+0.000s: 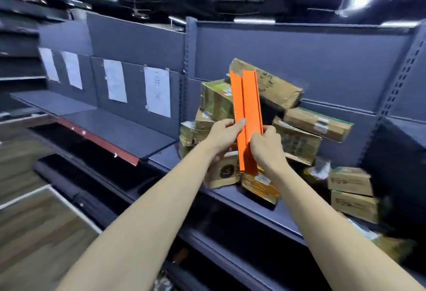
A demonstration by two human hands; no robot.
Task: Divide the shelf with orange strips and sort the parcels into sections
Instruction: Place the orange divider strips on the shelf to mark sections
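Note:
Two long orange strips (247,108) stand nearly upright side by side in front of me, held in both hands. My left hand (222,135) grips the left strip with the thumb pressed across its face. My right hand (267,150) holds the right strip low down. Behind the strips a heap of brown cardboard parcels (297,138) lies piled on the dark grey shelf (260,207), some taped and labelled, several tilted against each other. More parcels (350,189) are stacked at the right of the same shelf.
A bare shelf board (119,129) with a red front edge sits to the left, with white paper sheets (158,91) stuck on the back panel. A perforated upright (396,88) bounds the bay at the right. Wooden floor shows at lower left.

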